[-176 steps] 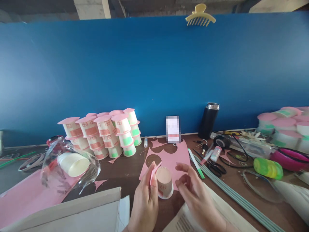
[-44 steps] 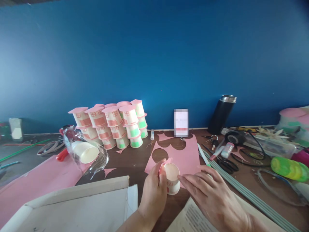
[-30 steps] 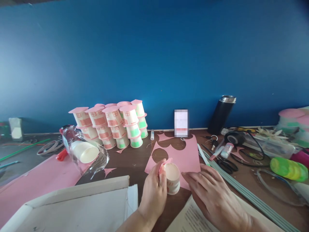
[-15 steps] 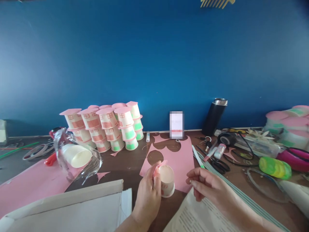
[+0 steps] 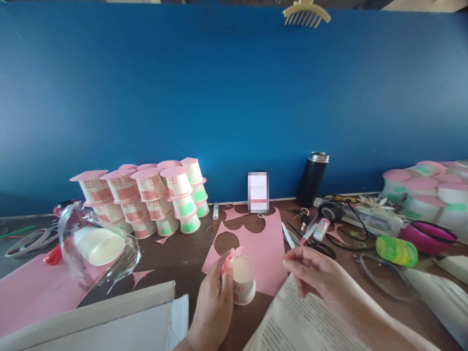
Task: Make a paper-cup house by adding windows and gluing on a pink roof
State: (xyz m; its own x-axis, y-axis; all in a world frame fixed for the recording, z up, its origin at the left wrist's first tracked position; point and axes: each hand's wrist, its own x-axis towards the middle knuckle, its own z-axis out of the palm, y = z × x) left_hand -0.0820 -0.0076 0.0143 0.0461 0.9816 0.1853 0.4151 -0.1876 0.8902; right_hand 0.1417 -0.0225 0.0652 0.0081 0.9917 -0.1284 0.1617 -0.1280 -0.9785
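My left hand (image 5: 215, 302) grips an upside-down paper cup (image 5: 243, 280) with red windows drawn on it, and pinches a small pink paper piece (image 5: 231, 255) against the cup's left side. The cup rests on the brown table, on the edge of a pink sheet (image 5: 265, 248) with round holes cut out of it. My right hand (image 5: 318, 278) hovers just right of the cup, above a printed page (image 5: 292, 321). Its fingers are curled and pinched together; I cannot make out anything in them.
Stacked cup houses with pink roofs (image 5: 146, 195) stand at the back left. A plastic bag of plain cups (image 5: 97, 246) lies left, a white cardboard box (image 5: 109, 321) near me. A black flask (image 5: 310, 178), scissors (image 5: 321, 246), markers, tape and more cups (image 5: 420, 187) crowd the right.
My right hand lifted off the pink sheet and drew its fingers together beside the cup. The left hand keeps its hold on cup and pink piece. My head tilted up and right.
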